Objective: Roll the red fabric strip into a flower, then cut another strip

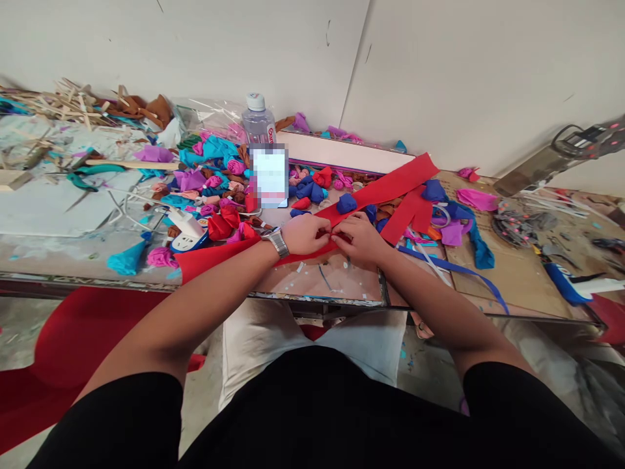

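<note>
Near the table's front edge, my left hand (306, 235) and my right hand (359, 237) meet with bent fingers pinched close together. Both are at a long red strip (215, 257), which runs under them from the left toward the upper right. What the fingertips hold is too small to make out, though something red shows between them. A blue crumpled piece (346, 203) lies on the red material just above my right hand. More red strip pieces (407, 218) lie to the right. A watch is on my left wrist.
Behind my hands stand a bottle (258, 124) and a lit phone (270, 176) among colourful crumpled pieces. Green-handled pliers (97, 170) and wood sticks (73, 107) lie left. A blue ribbon (463, 268), cardboard (517, 280) and a blue-and-white tool (569, 283) are right.
</note>
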A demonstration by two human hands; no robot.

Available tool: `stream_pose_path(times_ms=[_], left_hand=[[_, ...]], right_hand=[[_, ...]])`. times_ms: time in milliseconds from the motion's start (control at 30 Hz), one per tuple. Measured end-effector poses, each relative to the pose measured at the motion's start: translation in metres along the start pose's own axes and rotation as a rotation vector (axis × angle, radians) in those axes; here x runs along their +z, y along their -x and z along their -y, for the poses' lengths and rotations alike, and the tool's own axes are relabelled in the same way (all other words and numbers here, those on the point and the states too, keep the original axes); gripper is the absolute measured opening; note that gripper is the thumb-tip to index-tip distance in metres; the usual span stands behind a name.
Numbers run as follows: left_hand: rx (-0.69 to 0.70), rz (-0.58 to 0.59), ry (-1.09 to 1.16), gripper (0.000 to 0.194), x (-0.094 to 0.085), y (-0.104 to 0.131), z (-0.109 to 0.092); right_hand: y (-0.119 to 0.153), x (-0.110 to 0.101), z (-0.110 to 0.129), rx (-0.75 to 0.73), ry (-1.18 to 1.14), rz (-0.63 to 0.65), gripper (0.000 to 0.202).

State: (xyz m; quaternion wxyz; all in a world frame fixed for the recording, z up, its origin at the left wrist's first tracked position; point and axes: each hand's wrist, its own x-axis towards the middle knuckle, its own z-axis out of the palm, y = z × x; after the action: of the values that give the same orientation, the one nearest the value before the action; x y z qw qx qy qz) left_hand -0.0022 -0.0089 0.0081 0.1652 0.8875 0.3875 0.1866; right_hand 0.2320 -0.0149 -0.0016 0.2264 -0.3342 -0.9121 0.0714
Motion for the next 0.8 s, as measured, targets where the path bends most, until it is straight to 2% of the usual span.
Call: stream_pose_path(times_ms=[800], left_hand=[[0.010,-0.003,-0.026,0.026,0.0026,-0.0003,0.0013]], right_hand=[[0.0004,0.0009,0.0009,0.008,-0.013,0.017,0.018]])
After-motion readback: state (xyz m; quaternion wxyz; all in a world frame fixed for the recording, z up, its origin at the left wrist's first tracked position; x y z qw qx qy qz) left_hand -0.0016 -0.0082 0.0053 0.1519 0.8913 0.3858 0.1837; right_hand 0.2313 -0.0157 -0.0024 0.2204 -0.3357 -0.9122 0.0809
